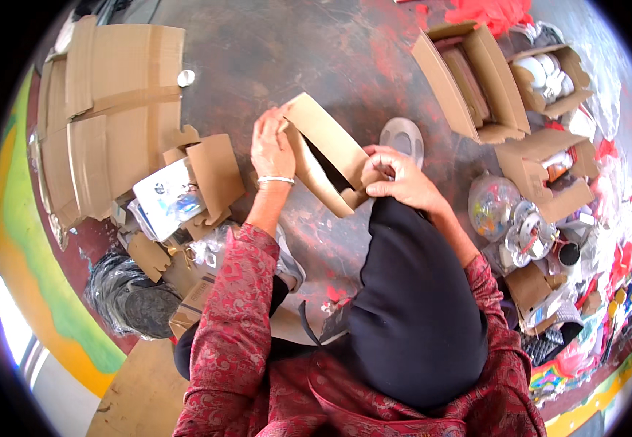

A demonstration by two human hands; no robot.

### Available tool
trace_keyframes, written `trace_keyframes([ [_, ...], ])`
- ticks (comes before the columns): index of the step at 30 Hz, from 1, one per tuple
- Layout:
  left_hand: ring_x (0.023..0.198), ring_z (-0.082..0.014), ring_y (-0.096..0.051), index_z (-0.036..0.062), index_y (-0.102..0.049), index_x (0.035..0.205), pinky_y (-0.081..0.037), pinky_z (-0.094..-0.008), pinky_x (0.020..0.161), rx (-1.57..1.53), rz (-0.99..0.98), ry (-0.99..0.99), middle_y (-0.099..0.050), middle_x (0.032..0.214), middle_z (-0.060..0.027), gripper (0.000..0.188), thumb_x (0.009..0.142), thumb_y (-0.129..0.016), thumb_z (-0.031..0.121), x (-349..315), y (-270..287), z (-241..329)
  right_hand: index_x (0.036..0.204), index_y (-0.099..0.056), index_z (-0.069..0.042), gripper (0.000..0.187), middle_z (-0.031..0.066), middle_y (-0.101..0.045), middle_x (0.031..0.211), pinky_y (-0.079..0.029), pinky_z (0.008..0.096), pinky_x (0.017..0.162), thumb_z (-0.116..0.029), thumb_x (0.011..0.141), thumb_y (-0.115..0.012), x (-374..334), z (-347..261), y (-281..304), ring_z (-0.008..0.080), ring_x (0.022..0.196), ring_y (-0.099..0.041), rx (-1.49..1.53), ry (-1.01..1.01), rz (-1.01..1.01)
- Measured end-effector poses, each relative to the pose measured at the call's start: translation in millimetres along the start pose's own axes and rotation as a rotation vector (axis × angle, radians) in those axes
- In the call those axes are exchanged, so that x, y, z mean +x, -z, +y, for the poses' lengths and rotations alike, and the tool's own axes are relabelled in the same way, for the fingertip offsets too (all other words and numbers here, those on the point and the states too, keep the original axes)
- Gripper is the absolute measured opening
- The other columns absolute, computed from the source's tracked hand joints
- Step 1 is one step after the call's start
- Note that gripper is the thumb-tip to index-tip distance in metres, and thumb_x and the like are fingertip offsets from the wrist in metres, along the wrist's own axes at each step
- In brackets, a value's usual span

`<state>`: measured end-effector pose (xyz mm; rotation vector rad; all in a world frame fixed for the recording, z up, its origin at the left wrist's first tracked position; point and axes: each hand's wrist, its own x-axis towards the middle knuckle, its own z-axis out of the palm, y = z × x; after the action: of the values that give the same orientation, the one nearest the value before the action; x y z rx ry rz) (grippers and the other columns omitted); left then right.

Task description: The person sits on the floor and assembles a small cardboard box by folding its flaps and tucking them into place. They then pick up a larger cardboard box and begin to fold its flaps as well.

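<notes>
Right of the large taped cardboard (pixel 137 80) is your brown box (pixel 324 131), grasped by your left hand (pixel 272 151) on the side nearer that cardboard and your right hand (pixel 402 177) at the farther corner, a white round object (pixel 186 78) by the cardboard's edge.

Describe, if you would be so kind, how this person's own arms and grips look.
The left sleeve and right sleeve are dark red with a paler swirling pattern. The left grip wears no glove, with a slim silvery bracelet at the wrist; the right grip is gloveless too.
</notes>
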<state>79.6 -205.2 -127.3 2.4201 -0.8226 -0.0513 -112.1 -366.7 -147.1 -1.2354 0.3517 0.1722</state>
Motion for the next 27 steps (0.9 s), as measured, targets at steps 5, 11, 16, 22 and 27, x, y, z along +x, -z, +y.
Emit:
trace_keyframes([
  [5, 0.103, -0.0298, -0.053, 0.0197, -0.056, 0.115, -0.044, -0.0359, 0.088, -0.042, -0.015, 0.081, -0.055, 0.113, -0.0118, 0.052, 0.072, -0.043, -0.007, -2, 6, 3, 0.084, -0.053, -0.001, 0.027, 0.0122, -0.046, 0.111, -0.04, 0.033, 0.087, -0.009, 0.063, -0.068, 5, -16, -18, 0.023, 0.101, -0.049, -0.231, -0.006, 0.178],
  [11, 0.102, -0.028, -0.054, 0.0212, -0.056, 0.115, -0.046, -0.0359, 0.085, 0.024, -0.006, 0.058, -0.056, 0.115, -0.0085, 0.05, 0.072, -0.046, -0.004, -4, 6, 5, 0.082, -0.05, -0.001, 0.029, 0.014, -0.049, 0.104, -0.04, 0.0349, 0.086, -0.012, 0.061, -0.066, 4, -8, -16, 0.028, 0.099, -0.05, -0.329, 0.044, 0.18],
  [16, 0.101, -0.0267, -0.056, 0.0172, -0.058, 0.109, -0.046, -0.0358, 0.085, 0.193, -0.001, 0.034, -0.058, 0.111, -0.0071, 0.04, 0.076, -0.046, 0.0, -2, 1, 10, 0.08, -0.051, 0.002, 0.028, 0.0175, -0.051, 0.1, -0.041, 0.0363, 0.085, -0.013, 0.059, -0.063, 8, -6, -13, 0.0313, 0.099, -0.05, -0.382, 0.011, 0.191],
  [22, 0.098, -0.0273, -0.056, 0.0161, -0.058, 0.106, -0.046, -0.0364, 0.082, 0.2, 0.002, 0.076, -0.059, 0.108, -0.0061, 0.035, 0.077, -0.044, 0.001, -1, -6, 17, 0.079, -0.052, 0.002, 0.028, 0.018, -0.052, 0.097, -0.041, 0.0357, 0.083, -0.014, 0.06, -0.065, 9, 2, -11, 0.0309, 0.096, -0.051, -0.38, -0.039, 0.242],
  [27, 0.101, -0.0273, -0.054, 0.0167, -0.056, 0.105, -0.046, -0.0385, 0.081, 0.142, -0.026, 0.131, -0.057, 0.108, -0.0047, 0.036, 0.075, -0.045, 0.001, -5, -3, 9, 0.076, -0.052, 0.001, 0.026, 0.016, -0.052, 0.094, -0.043, 0.0358, 0.078, -0.013, 0.061, -0.067, 12, 1, -13, 0.03, 0.089, -0.053, -0.378, -0.056, 0.215],
])
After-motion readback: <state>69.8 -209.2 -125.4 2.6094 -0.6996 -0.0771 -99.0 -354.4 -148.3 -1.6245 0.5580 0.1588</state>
